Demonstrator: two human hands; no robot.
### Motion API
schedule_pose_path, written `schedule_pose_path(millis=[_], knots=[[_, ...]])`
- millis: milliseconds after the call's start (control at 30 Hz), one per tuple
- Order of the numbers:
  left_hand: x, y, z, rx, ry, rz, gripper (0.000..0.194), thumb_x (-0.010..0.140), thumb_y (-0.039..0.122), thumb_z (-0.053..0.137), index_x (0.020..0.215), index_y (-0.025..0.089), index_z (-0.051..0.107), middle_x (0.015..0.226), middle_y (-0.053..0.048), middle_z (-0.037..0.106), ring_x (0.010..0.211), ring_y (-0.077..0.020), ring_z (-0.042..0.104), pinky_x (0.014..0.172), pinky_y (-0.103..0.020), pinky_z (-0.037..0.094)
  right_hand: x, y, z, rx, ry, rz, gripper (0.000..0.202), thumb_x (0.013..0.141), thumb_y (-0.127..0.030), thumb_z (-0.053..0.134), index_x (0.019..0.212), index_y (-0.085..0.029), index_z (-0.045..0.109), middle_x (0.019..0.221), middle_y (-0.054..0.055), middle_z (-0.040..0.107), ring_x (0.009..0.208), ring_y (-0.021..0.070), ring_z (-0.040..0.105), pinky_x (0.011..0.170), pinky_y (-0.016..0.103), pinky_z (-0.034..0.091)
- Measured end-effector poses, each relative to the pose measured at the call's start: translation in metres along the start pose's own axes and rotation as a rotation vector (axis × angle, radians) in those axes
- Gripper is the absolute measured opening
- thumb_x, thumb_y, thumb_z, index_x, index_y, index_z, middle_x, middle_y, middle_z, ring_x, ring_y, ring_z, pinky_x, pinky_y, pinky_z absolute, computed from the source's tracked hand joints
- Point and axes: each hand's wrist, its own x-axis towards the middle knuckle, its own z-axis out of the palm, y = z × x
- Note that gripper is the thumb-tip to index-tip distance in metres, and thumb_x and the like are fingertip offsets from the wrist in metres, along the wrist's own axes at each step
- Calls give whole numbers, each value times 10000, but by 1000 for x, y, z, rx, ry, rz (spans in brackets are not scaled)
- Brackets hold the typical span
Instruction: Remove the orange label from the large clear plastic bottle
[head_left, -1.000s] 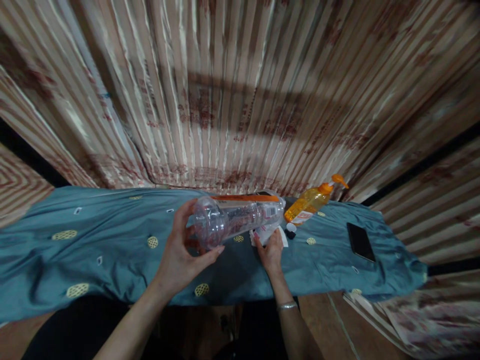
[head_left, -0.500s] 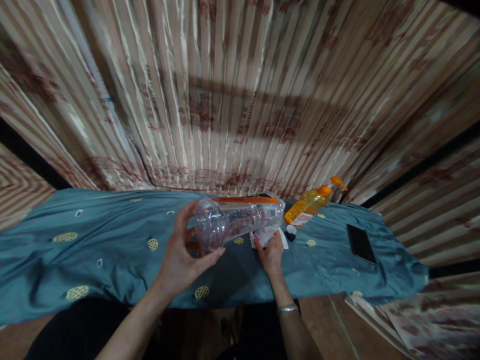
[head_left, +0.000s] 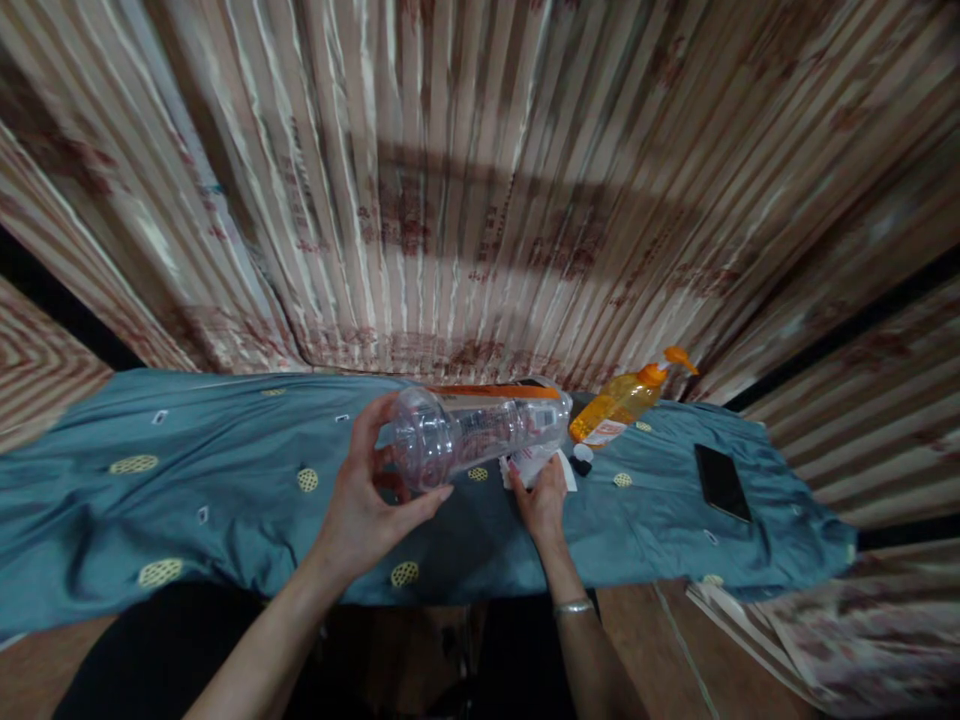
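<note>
A large clear plastic bottle lies sideways over the middle of the table, its rounded end to the left. Around that end my left hand is wrapped, thumb below and fingers behind. Near the bottle's right part, my right hand pinches a white wipe or paper beneath it. Part of the wipe is hidden by the fingers and bottle. Just right of the wipe sit a small black cap and a whitish round piece.
An amber pump bottle with an orange top leans at the back right. Farther right lies a black phone. The table has a teal patterned cloth. Pleated curtains hang close behind it.
The view has shifted slightly. Both hands keep their holds, and the large bottle has barely moved.
</note>
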Motion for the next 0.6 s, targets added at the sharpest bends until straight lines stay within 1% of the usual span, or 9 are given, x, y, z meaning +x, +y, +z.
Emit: schedule_pose_path(millis=[133,300,433,600], knots=[[1,1,0,-23,-12,-3,876,650,358,947,1381,312,466,1424,-122,571,741,-162,734,458,-222,574,-1,2,2,14,1,4,765,983,-686,497,1422,-61,549,1450,328,588,1395,438,538,1117,661,481],[1,-1,0,-21,-9,16,878,645,362,959,1373,322,470,1410,-112,559,737,-153,724,445,-206,559,-2,5,3,4,1,15,793,983,-726,470,1403,-59,554,1455,334,582,1399,441,534,1106,668,485],[2,-2,0,-22,-22,23,867,662,372,954,1375,326,463,1405,-107,554,746,-145,721,456,-194,557,-3,5,3,13,-12,23,738,987,-687,487,1394,-76,562,1445,321,589,1404,428,530,1122,654,478],[3,-2,-1,-38,-20,11,896,640,382,972,1373,317,460,1413,-115,541,779,-166,740,472,-209,579,-3,3,2,17,-6,19,706,995,-649,493,1412,-82,549,1464,316,576,1413,429,523,1116,659,479]])
